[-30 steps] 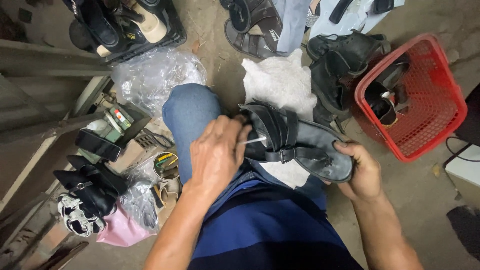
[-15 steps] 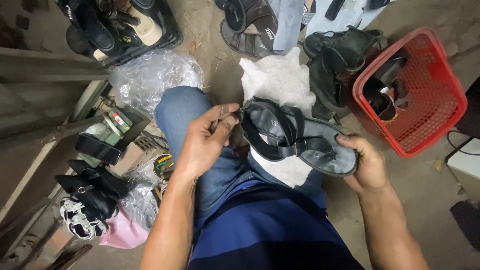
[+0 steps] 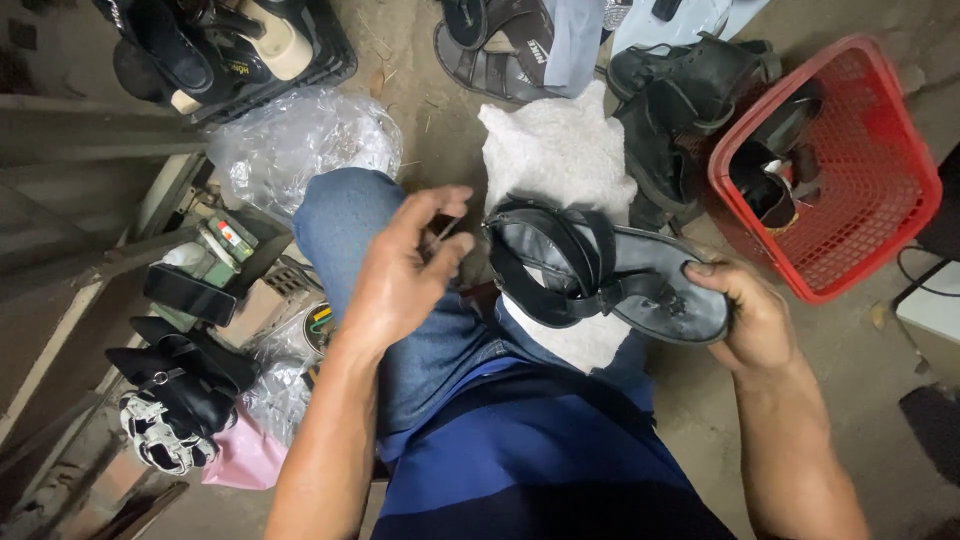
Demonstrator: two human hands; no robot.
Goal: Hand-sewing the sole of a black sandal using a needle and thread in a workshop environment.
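At far left, a pile of black strapped shoes (image 3: 175, 385) lies on a pink bag (image 3: 235, 462) beside wooden beams, with a small green-and-white box (image 3: 222, 240) and a black pouch (image 3: 188, 295) just above them. A crate of dark footwear (image 3: 215, 45) sits at top left, and a crumpled clear plastic bag (image 3: 300, 140) lies below it, touching the person's knee in blue jeans (image 3: 345, 220). Over that knee the left hand (image 3: 400, 285) is raised, fingers curled and thumb pressed to the fingertips, pinching a small dark object (image 3: 443, 228) too small to make out; it is just beside the sandal but not touching it. The black strapped sandal (image 3: 600, 270) lies across the lap, sole up toward the camera, over a white cloth (image 3: 560, 150) that spreads to the ground. The right hand (image 3: 750, 320) grips the sandal's heel end, thumb on top and fingers wrapped beneath. Beyond the cloth lie a brown sandal (image 3: 500, 50) and a pair of black boots (image 3: 680, 110). At right a red plastic basket (image 3: 870, 170) holds a black heeled shoe (image 3: 775, 160)
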